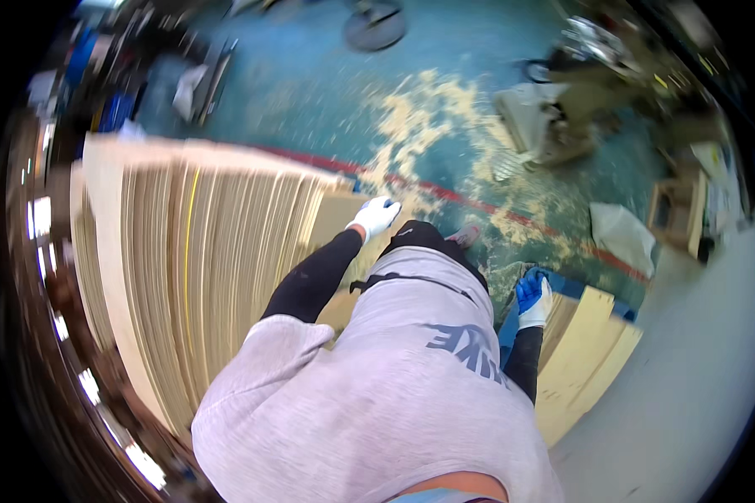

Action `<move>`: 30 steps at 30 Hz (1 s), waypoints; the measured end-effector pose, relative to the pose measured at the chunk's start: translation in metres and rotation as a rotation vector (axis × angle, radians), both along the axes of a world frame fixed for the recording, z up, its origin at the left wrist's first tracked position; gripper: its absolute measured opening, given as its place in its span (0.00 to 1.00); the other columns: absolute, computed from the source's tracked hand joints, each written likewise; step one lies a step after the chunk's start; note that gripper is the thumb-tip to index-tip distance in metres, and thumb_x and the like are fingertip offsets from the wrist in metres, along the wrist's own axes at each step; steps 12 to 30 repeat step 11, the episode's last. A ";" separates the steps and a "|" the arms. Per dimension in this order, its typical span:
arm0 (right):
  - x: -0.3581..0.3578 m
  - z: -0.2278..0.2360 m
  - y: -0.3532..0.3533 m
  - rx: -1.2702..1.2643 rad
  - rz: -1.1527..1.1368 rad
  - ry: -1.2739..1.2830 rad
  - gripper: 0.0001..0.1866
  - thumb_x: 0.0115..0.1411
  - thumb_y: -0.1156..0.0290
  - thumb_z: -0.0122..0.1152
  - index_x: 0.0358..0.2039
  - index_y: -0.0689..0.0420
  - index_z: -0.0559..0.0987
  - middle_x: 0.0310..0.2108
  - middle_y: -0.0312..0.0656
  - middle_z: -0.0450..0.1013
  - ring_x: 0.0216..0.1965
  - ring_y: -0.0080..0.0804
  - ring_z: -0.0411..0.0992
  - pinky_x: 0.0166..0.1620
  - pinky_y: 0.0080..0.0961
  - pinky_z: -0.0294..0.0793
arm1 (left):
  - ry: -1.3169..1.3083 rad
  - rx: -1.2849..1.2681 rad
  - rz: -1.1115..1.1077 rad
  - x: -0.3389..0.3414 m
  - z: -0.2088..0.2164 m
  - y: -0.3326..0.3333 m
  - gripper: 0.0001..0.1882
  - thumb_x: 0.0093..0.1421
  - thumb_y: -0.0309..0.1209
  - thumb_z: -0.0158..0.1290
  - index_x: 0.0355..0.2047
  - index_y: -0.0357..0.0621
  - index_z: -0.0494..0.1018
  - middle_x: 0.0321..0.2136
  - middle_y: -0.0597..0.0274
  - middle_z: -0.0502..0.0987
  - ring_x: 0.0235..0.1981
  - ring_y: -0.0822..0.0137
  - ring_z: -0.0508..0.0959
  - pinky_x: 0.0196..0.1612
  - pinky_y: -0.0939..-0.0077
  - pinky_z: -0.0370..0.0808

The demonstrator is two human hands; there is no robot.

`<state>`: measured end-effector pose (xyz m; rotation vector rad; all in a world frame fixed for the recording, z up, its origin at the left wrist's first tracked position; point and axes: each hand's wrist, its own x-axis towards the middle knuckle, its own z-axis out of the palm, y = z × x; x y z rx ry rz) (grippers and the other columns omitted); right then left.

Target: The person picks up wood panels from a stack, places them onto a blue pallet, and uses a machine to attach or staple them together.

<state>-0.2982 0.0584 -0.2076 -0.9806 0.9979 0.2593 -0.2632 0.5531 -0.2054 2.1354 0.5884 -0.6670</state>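
My left hand (377, 216), in a white glove, reaches out over the near end of a large stack of thin wooden boards (218, 260) standing on edge at the left. Its fingers are loosely extended, with nothing seen in them; whether they touch the end board is unclear. My right hand (534, 300) is beside my hip, in a white glove with a blue coated palm. Its fingers curl inward and hold nothing visible. Close by it are several pale wooden planks (580, 356) with something blue beside them.
Sawdust (424, 113) lies scattered over the green floor (302, 96), crossed by a red line (445, 194). At the right are a white bag (622, 239), a wooden box (678, 214) and blurred clutter. A round grey base (375, 29) stands ahead.
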 end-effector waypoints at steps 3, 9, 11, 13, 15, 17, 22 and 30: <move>-0.001 0.012 0.030 -0.043 0.243 0.025 0.19 0.68 0.60 0.60 0.55 0.53 0.71 0.46 0.45 0.77 0.42 0.43 0.78 0.42 0.39 0.80 | 0.053 0.096 0.125 -0.068 0.004 0.029 0.22 0.62 0.49 0.53 0.39 0.41 0.79 0.35 0.49 0.82 0.39 0.53 0.82 0.44 0.61 0.75; 0.025 0.030 0.086 -0.225 0.517 0.119 0.19 0.69 0.57 0.56 0.56 0.52 0.71 0.46 0.46 0.77 0.41 0.40 0.79 0.39 0.34 0.80 | 0.208 0.126 0.403 -0.126 -0.027 0.097 0.24 0.61 0.50 0.53 0.46 0.43 0.79 0.46 0.45 0.80 0.51 0.51 0.79 0.54 0.59 0.73; 0.021 0.029 0.099 -0.230 0.637 0.140 0.23 0.68 0.56 0.59 0.58 0.51 0.69 0.51 0.44 0.77 0.42 0.41 0.79 0.42 0.38 0.81 | 0.287 0.331 0.450 -0.132 -0.048 0.118 0.36 0.61 0.53 0.53 0.66 0.51 0.65 0.67 0.44 0.61 0.68 0.48 0.63 0.68 0.65 0.61; 0.021 0.029 0.099 -0.230 0.637 0.140 0.23 0.68 0.56 0.59 0.58 0.51 0.69 0.51 0.44 0.77 0.42 0.41 0.79 0.42 0.38 0.81 | 0.287 0.331 0.450 -0.132 -0.048 0.118 0.36 0.61 0.53 0.53 0.66 0.51 0.65 0.67 0.44 0.61 0.68 0.48 0.63 0.68 0.65 0.61; 0.021 0.029 0.099 -0.230 0.637 0.140 0.23 0.68 0.56 0.59 0.58 0.51 0.69 0.51 0.44 0.77 0.42 0.41 0.79 0.42 0.38 0.81 | 0.287 0.331 0.450 -0.132 -0.048 0.118 0.36 0.61 0.53 0.53 0.66 0.51 0.65 0.67 0.44 0.61 0.68 0.48 0.63 0.68 0.65 0.61; 0.021 0.029 0.099 -0.230 0.637 0.140 0.23 0.68 0.56 0.59 0.58 0.51 0.69 0.51 0.44 0.77 0.42 0.41 0.79 0.42 0.38 0.81 | 0.287 0.331 0.450 -0.132 -0.048 0.118 0.36 0.61 0.53 0.53 0.66 0.51 0.65 0.67 0.44 0.61 0.68 0.48 0.63 0.68 0.65 0.61; 0.021 0.029 0.099 -0.230 0.637 0.140 0.23 0.68 0.56 0.59 0.58 0.51 0.69 0.51 0.44 0.77 0.42 0.41 0.79 0.42 0.38 0.81 | 0.287 0.331 0.450 -0.132 -0.048 0.118 0.36 0.61 0.53 0.53 0.66 0.51 0.65 0.67 0.44 0.61 0.68 0.48 0.63 0.68 0.65 0.61; 0.021 0.029 0.099 -0.230 0.637 0.140 0.23 0.68 0.56 0.59 0.58 0.51 0.69 0.51 0.44 0.77 0.42 0.41 0.79 0.42 0.38 0.81 | 0.287 0.331 0.450 -0.132 -0.048 0.118 0.36 0.61 0.53 0.53 0.66 0.51 0.65 0.67 0.44 0.61 0.68 0.48 0.63 0.68 0.65 0.61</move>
